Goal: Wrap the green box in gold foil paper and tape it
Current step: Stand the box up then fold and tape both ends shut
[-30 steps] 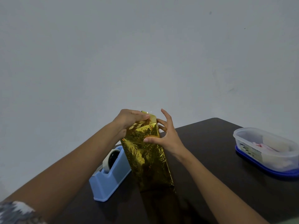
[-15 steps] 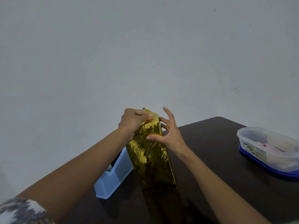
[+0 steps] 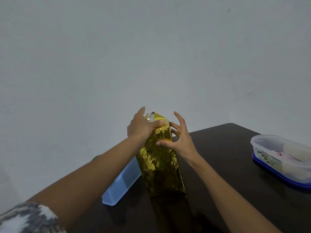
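A tall box wrapped in gold foil paper (image 3: pixel 159 163) stands upright on the dark table (image 3: pixel 227 165); none of the green box shows. My left hand (image 3: pixel 140 126) lies over its top left edge with fingers extended, thumb pressing the folded foil flap on top. A silvery underside of the foil (image 3: pixel 150 117) sticks up beside that hand. My right hand (image 3: pixel 178 140) steadies the upper right side, thumb on the front face, fingers spread and lightly touching the right edge.
A light blue tape dispenser (image 3: pixel 121 187) sits just left of the box, partly behind my left forearm. A clear plastic container on a blue lid (image 3: pixel 282 158) stands at the right table edge. A plain grey wall rises behind.
My left hand has opened from a curled grip on the top flap to flat fingers pressing it down. My right hand has stayed on the box's side.
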Available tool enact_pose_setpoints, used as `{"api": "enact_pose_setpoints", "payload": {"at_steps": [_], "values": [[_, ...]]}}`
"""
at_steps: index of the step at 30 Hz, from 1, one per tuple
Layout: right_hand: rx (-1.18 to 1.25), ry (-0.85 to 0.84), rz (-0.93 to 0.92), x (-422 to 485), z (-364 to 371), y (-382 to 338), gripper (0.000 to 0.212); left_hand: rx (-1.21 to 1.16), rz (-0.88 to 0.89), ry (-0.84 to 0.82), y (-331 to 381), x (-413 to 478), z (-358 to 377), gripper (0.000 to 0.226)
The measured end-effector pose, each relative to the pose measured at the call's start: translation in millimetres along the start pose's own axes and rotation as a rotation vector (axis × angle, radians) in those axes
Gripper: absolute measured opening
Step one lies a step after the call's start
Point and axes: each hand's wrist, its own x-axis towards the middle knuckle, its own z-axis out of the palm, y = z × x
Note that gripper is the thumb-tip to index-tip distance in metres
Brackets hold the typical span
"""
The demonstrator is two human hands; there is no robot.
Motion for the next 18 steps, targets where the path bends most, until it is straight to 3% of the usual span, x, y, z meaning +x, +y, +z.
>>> {"api": "enact_pose_setpoints", "payload": {"at_steps": [2, 4, 7, 15, 18], "values": [[0.007, 0.001, -0.003, 0, 0, 1, 0.111, 0.006, -0.076, -0.029, 2, 6, -4, 0.103], [0.016, 0.002, -0.007, 1, -1, 1, 0.111, -0.053, -0.167, -0.076, 4, 14, -6, 0.114], [0.002, -0.015, -0.022, 1, -1, 1, 0.111, -0.074, -0.253, -0.102, 7, 20, -5, 0.112], [-0.025, -0.022, -0.028, 5, -2, 3, 0.111, 0.085, -0.265, -0.158, 9, 24, 8, 0.113], [0.005, -0.026, -0.014, 4, -2, 4, 0.115, -0.035, -0.293, -0.240, 13, 23, -2, 0.108]]}}
